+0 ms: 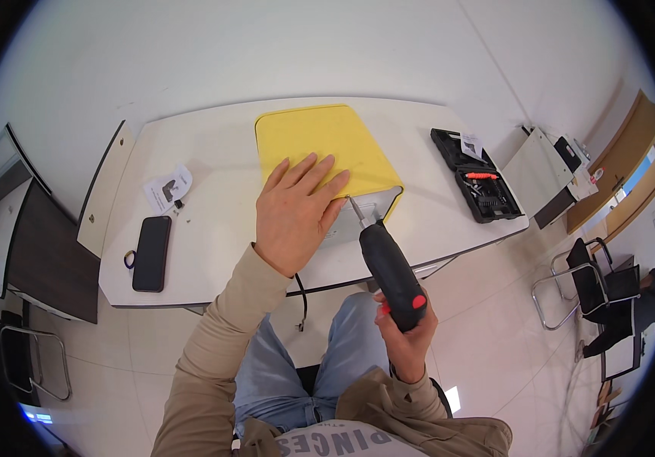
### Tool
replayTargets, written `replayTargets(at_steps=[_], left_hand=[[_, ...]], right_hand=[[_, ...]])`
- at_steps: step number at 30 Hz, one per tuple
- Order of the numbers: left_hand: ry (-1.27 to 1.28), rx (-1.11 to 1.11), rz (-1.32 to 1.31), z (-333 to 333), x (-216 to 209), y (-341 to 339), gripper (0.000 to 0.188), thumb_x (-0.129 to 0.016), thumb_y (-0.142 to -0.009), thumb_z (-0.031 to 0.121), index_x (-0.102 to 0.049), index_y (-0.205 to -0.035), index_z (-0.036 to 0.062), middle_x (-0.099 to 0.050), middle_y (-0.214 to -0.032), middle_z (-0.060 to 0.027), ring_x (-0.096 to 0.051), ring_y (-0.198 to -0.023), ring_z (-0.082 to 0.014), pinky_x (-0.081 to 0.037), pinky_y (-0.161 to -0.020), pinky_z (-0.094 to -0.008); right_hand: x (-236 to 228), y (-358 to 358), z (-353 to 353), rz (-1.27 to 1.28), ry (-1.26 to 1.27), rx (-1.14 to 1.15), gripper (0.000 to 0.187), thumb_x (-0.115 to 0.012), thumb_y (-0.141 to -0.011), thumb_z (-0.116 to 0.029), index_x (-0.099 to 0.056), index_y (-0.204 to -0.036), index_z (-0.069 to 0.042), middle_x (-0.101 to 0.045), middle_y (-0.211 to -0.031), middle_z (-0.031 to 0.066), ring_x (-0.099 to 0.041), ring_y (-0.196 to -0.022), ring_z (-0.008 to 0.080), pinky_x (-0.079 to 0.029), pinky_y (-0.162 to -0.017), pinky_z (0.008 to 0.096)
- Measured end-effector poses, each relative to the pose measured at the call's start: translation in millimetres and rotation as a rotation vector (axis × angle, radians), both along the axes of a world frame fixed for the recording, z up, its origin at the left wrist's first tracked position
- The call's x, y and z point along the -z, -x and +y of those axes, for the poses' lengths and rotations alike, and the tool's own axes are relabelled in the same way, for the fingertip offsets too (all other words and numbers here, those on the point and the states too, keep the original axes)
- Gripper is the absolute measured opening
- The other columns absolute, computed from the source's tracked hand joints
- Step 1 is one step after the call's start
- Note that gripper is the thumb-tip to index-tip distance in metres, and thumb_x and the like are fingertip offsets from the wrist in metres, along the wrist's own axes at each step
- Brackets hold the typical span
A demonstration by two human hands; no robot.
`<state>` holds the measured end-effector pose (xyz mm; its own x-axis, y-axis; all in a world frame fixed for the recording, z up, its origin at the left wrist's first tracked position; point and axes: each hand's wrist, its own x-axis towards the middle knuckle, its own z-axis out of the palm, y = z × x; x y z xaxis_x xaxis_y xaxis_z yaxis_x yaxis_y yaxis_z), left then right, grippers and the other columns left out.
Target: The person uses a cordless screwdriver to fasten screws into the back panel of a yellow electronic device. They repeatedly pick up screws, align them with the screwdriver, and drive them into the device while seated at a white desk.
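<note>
A yellow-cased box-shaped appliance [320, 137] with a grey metal end panel [379, 207] lies on the white table. My left hand [297, 217] rests flat on its near left part, fingers spread over the yellow cover and thumb by the panel's edge. In my right hand [410, 335] is a black cordless screwdriver [390, 266] with red accents, gripped by its handle. Its bit [356, 208] points up and away, with the tip at the seam between cover and panel. Whether the tip sits in a screw is too small to tell.
Left on the table [213, 152] lie a black phone [151, 254], a dark ring [129, 260], a paper leaflet [167, 189] and small dark parts. An open black tool case [487, 194] with bits stands at the right. A black cord [302, 297] hangs off the front edge.
</note>
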<state>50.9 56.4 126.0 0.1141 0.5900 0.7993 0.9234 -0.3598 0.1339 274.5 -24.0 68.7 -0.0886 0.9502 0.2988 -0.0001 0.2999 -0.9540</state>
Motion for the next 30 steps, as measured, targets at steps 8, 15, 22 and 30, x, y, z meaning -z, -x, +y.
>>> replayTargets(at_steps=[8,15,22,30], left_hand=[[0.003,-0.002,0.008,-1,-1,0,0.031,-0.072,-0.087,0.023,-0.071,-0.117,0.0144,-0.066,-0.127,-0.0075,-0.06,-0.12,-0.0279,-0.044,-0.106,-0.0471],[0.036,-0.011,-0.001,-1,-1,0,0.034,-0.073,-0.087,0.022,-0.071,-0.12,0.0169,-0.065,-0.131,-0.0061,-0.059,-0.123,-0.0284,-0.043,-0.107,-0.0475],[0.035,-0.009,-0.004,-2,-2,-1,0.033,-0.072,-0.087,0.022,-0.071,-0.12,0.017,-0.065,-0.131,-0.0061,-0.059,-0.124,-0.0283,-0.043,-0.108,-0.047],[0.001,-0.006,0.008,0,0,0,0.032,-0.072,-0.087,0.021,-0.071,-0.118,0.0145,-0.065,-0.127,-0.0073,-0.06,-0.12,-0.0277,-0.044,-0.106,-0.0476]], right_hand=[[1,0,0,-0.012,-0.008,0.009,0.047,-0.067,-0.078,0.001,-0.058,-0.125,0.005,-0.069,-0.095,0.0081,-0.061,-0.081,0.0098,-0.051,-0.074,0.0257],[0,1,-1,0.006,-0.001,0.006,0.047,-0.068,-0.078,0.002,-0.058,-0.124,0.005,-0.069,-0.096,0.0081,-0.061,-0.083,0.01,-0.051,-0.075,0.0258],[6,-2,-2,-0.054,-0.017,0.025,0.049,-0.069,-0.079,0.002,-0.057,-0.126,0.005,-0.068,-0.1,0.0084,-0.062,-0.085,0.0114,-0.051,-0.077,0.0264],[-7,3,-5,-0.167,-0.148,0.005,0.054,-0.07,-0.079,0.002,-0.054,-0.13,0.005,-0.068,-0.098,0.0109,-0.066,-0.083,0.0152,-0.054,-0.077,0.0288]])
